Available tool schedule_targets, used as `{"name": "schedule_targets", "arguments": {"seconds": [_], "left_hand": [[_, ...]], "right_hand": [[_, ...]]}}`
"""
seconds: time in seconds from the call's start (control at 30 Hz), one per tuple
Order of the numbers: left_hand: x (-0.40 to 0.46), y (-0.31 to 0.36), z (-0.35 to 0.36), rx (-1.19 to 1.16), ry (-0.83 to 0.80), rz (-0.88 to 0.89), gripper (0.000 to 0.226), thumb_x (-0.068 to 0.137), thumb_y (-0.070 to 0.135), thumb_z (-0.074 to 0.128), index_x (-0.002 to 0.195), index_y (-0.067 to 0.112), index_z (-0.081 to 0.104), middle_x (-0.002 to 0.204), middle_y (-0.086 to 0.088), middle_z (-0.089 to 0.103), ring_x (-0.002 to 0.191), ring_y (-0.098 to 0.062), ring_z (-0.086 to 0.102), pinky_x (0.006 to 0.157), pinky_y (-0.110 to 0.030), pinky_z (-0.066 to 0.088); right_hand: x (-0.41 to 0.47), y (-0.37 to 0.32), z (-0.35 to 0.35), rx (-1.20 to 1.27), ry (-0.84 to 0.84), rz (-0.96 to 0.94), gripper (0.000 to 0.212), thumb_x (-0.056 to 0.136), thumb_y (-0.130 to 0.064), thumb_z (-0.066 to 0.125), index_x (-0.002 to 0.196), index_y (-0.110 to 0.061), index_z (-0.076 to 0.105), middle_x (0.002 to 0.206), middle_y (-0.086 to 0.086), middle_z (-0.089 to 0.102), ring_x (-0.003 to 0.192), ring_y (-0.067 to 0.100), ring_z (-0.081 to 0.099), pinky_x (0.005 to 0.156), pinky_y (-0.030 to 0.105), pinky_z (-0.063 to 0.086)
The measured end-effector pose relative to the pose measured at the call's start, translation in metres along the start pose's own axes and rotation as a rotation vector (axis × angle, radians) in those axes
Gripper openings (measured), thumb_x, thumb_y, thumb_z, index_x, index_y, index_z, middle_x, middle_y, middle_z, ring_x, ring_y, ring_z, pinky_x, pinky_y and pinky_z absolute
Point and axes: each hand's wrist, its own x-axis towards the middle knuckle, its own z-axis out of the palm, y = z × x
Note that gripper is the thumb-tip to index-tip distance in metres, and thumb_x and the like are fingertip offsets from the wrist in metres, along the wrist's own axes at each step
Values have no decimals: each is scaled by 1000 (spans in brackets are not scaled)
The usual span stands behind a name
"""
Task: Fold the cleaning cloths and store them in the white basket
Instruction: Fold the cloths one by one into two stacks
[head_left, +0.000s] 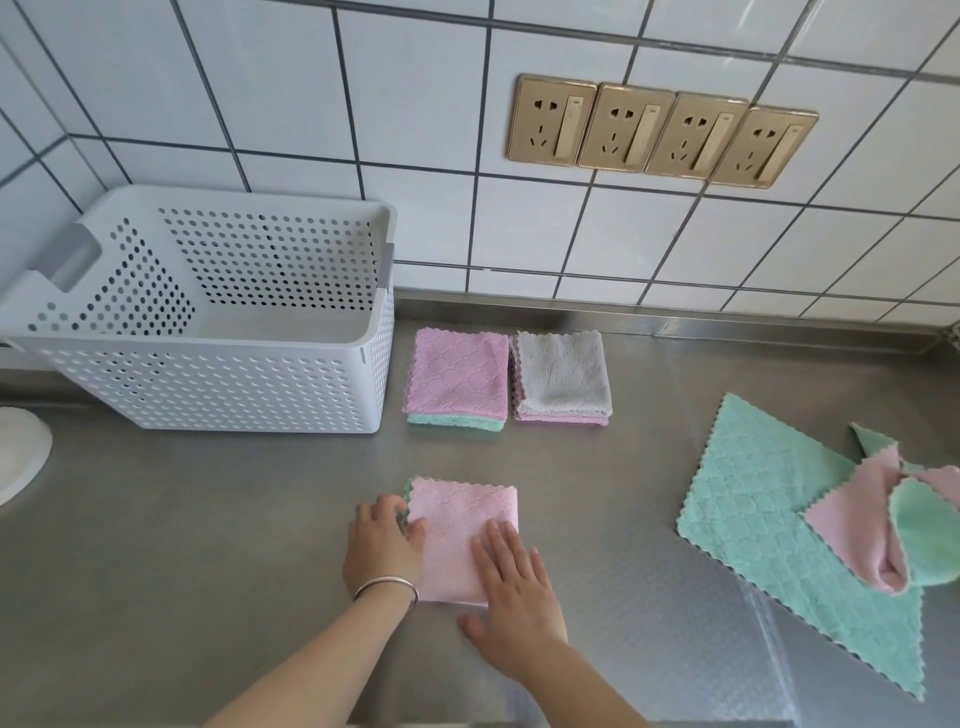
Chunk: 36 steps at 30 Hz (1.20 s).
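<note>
A folded pink cloth (460, 525) lies on the steel counter in front of me. My left hand (382, 545) holds its left edge with curled fingers. My right hand (511, 587) presses flat on its lower right part. Behind it sit two folded stacks: a pink cloth over a green one (457, 376), and a grey cloth over a pink one (561, 376). The white perforated basket (208, 379) stands at the back left with nothing visible inside. At the right, a green cloth (748, 514) lies spread out, with a crumpled pink and green cloth (872, 525) on top of it.
The steel counter (208, 545) meets a white tiled wall holding a row of gold sockets (660, 132). The edge of a white round object (18, 457) shows at the far left.
</note>
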Motion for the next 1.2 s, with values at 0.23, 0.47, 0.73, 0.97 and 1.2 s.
{"name": "schedule_targets", "arguments": {"seconds": [0.23,0.47,0.73,0.97,1.2], "left_hand": [[6,2,3,-39,-1,-42,16,89,30,53,86,16,59,103,-12,62,95,-33,57,69,-32,38],[11,0,3,-62,-15,-115,13,87,31,56,80,20,55,95,-13,69,90,-35,61,68,-31,42],[6,-6,3,121,7,-97,39,78,53,58,102,22,60,116,-8,49,111,-29,46,85,-35,43],[6,1,3,107,-113,-51,33,82,44,57,91,13,64,110,-11,59,103,-32,52,83,-34,44],[18,97,-28,-501,-88,64,46,75,49,58,104,14,51,92,-6,58,89,-26,58,70,-28,35]], "right_hand": [[1,-2,-1,-7,-12,-4,74,58,-54,40,114,-15,68,129,6,61,146,17,-12,105,41,20],[3,-6,-6,48,-146,8,71,61,-60,42,111,-19,70,124,1,64,138,21,23,96,40,28],[21,1,-32,330,-44,448,49,88,-47,41,124,-16,51,124,2,51,117,23,47,94,31,40],[31,5,-36,592,-343,703,25,88,-36,44,86,-17,59,101,5,60,99,22,52,81,30,43],[77,49,-101,1057,9,704,23,89,-32,55,74,-17,46,69,-5,47,60,8,43,51,20,32]]}}
